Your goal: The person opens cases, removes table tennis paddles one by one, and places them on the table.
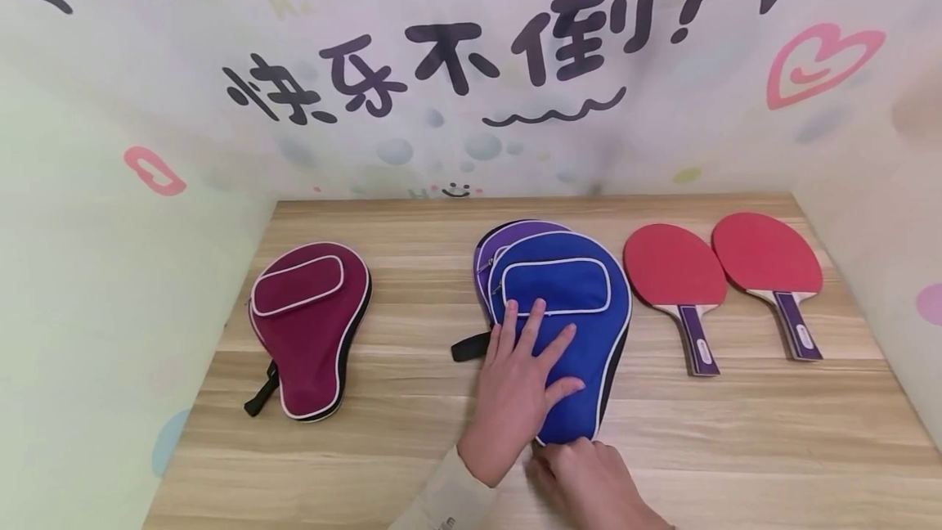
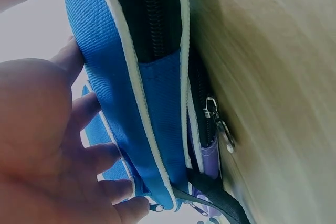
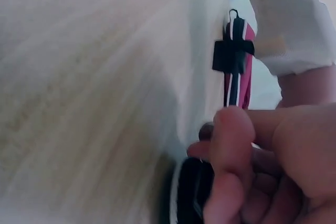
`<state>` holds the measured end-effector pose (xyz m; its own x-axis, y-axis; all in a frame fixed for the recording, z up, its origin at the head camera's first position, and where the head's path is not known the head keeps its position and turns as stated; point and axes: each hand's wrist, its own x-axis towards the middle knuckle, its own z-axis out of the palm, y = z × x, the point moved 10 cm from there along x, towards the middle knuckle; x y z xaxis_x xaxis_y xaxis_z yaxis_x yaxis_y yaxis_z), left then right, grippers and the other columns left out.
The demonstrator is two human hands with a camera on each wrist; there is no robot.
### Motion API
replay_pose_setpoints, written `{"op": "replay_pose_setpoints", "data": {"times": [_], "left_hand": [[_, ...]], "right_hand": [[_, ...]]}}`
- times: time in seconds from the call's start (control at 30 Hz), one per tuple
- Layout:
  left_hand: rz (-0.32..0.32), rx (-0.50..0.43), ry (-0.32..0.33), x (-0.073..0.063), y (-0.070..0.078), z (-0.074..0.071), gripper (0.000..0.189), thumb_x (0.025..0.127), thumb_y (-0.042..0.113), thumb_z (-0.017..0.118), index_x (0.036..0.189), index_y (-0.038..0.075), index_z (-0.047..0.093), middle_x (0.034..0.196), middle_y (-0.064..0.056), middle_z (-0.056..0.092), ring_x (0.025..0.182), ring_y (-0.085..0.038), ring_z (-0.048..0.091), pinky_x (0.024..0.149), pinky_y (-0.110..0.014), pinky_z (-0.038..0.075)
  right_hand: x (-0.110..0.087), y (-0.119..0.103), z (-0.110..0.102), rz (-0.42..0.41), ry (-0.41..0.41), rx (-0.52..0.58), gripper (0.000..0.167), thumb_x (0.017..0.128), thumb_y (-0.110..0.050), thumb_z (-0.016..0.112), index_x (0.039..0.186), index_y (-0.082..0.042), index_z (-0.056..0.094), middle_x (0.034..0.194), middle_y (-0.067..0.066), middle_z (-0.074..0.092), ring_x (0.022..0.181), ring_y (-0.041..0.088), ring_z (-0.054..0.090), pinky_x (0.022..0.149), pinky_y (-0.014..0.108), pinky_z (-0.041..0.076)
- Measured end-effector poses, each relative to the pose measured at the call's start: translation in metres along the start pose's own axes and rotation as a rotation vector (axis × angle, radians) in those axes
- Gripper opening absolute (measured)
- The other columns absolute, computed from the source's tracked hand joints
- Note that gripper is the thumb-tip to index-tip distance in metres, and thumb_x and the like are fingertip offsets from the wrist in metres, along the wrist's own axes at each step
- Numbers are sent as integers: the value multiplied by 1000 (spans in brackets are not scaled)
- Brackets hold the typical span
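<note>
A blue table tennis paddle case (image 1: 567, 358) with white piping lies over a purple case (image 1: 530, 227), which shows only along its top and left side. Spread across the blue front, just below the pocket, my left hand (image 1: 518, 387) presses with straight fingers. At the narrow near end of the blue case, my right hand (image 1: 592, 481) pinches at the black zippered edge (image 3: 191, 190) with curled fingers. Those fingers hide the zipper pull. In the left wrist view a black zipper (image 2: 152, 17) runs along the blue case's side.
A maroon paddle case (image 1: 309, 350) with a black strap lies to the left. Two red paddles (image 1: 675, 264) (image 1: 767, 252) with purple handles lie side by side at the right. Printed white walls (image 1: 441, 137) stand around the wooden table (image 1: 412, 432).
</note>
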<state>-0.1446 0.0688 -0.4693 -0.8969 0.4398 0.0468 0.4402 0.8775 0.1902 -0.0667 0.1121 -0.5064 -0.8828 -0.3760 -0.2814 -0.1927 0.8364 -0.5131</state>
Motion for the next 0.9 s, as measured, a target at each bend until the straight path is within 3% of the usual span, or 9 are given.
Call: {"op": "replay_pose_setpoints", "data": {"times": [0.17, 0.33, 0.43, 0.53, 0.67, 0.77, 0.9], "left_hand": [[-2, -15, -5, -1, -2, -1, 66, 96, 69, 42, 157, 44, 34, 174, -4, 14, 160, -40, 6, 126, -55, 28], [2, 0, -11, -3, 1, -1, 64, 97, 66, 42, 156, 43, 37, 173, -7, 15, 160, -40, 8, 123, -55, 33], [16, 27, -4, -5, 7, 0, 61, 98, 64, 43, 154, 42, 41, 172, -11, 18, 160, -40, 12, 121, -52, 38], [29, 18, 10, -6, 13, 1, 57, 99, 60, 46, 153, 39, 46, 171, -14, 20, 159, -42, 14, 119, -52, 40], [29, -47, 6, -6, 17, 5, 55, 102, 55, 50, 153, 33, 47, 172, -17, 17, 159, -43, 10, 119, -56, 38], [18, -85, -4, -8, 16, 9, 61, 101, 60, 49, 153, 29, 45, 172, -19, 10, 159, -44, 5, 121, -58, 34], [8, -134, 8, -11, 16, 12, 79, 92, 74, 52, 154, 26, 41, 172, -20, 5, 160, -44, 0, 123, -59, 31]], "right_hand": [[-4, 5, -17, 4, 49, 64, 24, 96, -34, 70, 81, -18, 79, 65, -13, 69, 56, -3, 50, 56, 24, 45], [-9, 23, -64, 49, 261, 110, 24, 96, -29, 71, 73, -22, 73, 57, -21, 54, 52, -7, 42, 51, 17, 40], [-15, 39, -96, 62, 423, 123, 15, 96, -23, 71, 82, -18, 74, 61, -15, 57, 54, -6, 43, 51, 18, 41], [-18, 62, -117, 121, 496, 178, 17, 100, -23, 66, 107, -9, 74, 74, -3, 68, 59, -3, 54, 53, 20, 46], [-13, 93, -121, 222, 453, 292, 37, 105, -21, 57, 134, 1, 59, 93, 15, 74, 64, 8, 66, 54, 23, 53], [-5, 108, -111, 270, 378, 363, 45, 106, -21, 55, 142, 5, 52, 101, 20, 74, 68, 14, 70, 57, 24, 56], [3, 119, -95, 311, 321, 425, 50, 105, -24, 56, 144, 8, 48, 106, 23, 73, 77, 17, 73, 62, 23, 57]]}}
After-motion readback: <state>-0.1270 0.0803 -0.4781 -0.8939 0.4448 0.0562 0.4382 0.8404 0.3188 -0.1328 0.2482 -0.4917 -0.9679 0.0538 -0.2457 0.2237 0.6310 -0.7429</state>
